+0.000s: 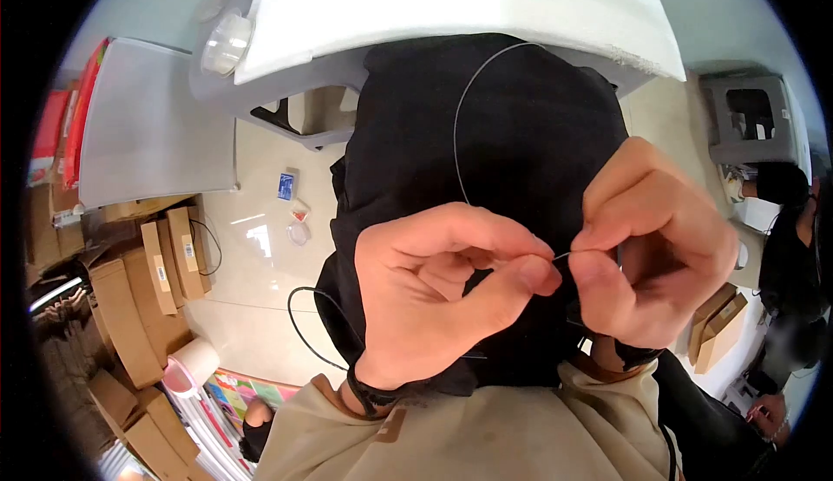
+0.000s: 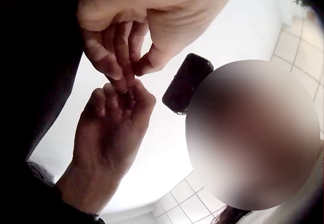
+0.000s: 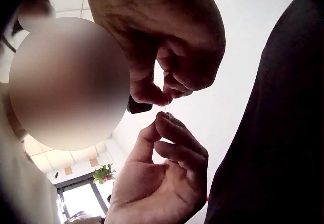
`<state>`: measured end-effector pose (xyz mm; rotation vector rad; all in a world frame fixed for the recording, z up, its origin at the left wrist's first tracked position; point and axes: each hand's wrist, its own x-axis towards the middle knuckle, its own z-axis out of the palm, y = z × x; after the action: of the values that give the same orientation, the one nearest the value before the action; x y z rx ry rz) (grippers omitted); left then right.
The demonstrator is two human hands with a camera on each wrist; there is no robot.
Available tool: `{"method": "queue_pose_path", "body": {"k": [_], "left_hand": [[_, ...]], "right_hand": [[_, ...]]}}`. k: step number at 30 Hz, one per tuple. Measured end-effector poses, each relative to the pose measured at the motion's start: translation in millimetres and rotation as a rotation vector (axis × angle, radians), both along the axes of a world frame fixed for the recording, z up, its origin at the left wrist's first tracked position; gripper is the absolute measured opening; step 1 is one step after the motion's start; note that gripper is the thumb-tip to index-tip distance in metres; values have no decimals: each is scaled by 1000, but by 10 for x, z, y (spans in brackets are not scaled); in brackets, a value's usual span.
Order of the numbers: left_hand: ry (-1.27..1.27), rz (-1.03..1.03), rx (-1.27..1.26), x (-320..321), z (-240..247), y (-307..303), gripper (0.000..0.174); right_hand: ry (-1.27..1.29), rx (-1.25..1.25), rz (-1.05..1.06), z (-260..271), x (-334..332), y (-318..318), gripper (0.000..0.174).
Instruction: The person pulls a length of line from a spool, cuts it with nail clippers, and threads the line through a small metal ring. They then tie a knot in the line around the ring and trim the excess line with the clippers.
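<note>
Over the black cloth [image 1: 521, 117] on the lap, the two hands meet with a small gap between their fingertips. Thumb and index finger of the left hand [image 1: 425, 286] pinch a thin cord [image 1: 561, 256], whose short stretch crosses the gap. On its other side the right hand [image 1: 664, 247] pinches it too, remaining fingers curled. A thin grey line [image 1: 456, 125] arcs over the cloth and passes behind the left hand; whether it is the same cord, I cannot tell. The right wrist view shows the fine strand [image 3: 168, 107] between both sets of fingertips.
A white-topped table [image 1: 460, 4] stands ahead, with a clear plastic cup [image 1: 227, 43] at its left. A blue small box [image 1: 285, 186] lies on the floor. Cardboard boxes [image 1: 130, 316] crowd the left side; a grey stool [image 1: 755, 121] is at right.
</note>
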<state>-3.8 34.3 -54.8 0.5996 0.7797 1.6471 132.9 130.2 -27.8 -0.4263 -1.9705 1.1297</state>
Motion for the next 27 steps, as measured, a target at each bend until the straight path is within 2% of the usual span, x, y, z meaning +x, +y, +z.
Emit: {"method": "queue_pose_path", "body": {"k": [6, 12, 13, 17, 21, 26, 27], "left_hand": [[-10, -3, -78, 2, 99, -33, 10], [33, 32, -30, 7, 95, 25, 7], [37, 44, -38, 5, 80, 34, 7], [3, 35, -92, 61, 59, 46, 7], [-131, -44, -45, 73, -7, 74, 10], [-214, -28, 10, 106, -53, 120, 18], [-239, -10, 12, 129, -55, 119, 20]], "right_hand": [[-20, -158, -59, 16, 77, -30, 11], [188, -769, -154, 54, 85, -198, 17], [169, -770, -116, 46, 96, -212, 18], [38, -473, -26, -80, 135, -168, 4], [263, -734, 69, -209, 159, -188, 4], [819, -1252, 375, -357, 70, -295, 2], [918, -1252, 398, -404, 30, -314, 7]]}}
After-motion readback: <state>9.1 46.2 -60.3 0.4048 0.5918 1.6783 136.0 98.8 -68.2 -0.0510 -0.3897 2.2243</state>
